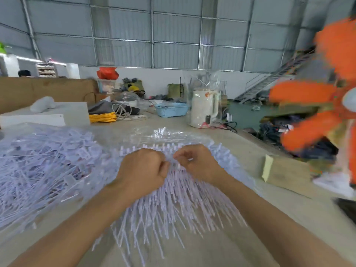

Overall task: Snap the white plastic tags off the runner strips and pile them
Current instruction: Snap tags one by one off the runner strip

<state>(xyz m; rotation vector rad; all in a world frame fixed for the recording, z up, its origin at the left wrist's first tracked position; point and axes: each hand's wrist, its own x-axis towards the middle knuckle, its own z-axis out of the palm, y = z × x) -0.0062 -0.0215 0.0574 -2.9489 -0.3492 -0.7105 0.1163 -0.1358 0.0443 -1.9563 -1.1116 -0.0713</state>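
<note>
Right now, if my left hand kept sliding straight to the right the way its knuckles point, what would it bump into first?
Most likely the right hand. The left hand is curled on the tag strips, its knuckles almost against the right hand's fingertips, with only a sliver of white plastic between them. Depth is hard to judge.

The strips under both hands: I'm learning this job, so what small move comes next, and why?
Probably twist the right hand away from the left hand to snap a tag off: both pinch the strips close together, and the loose pile lies to the left.
</note>
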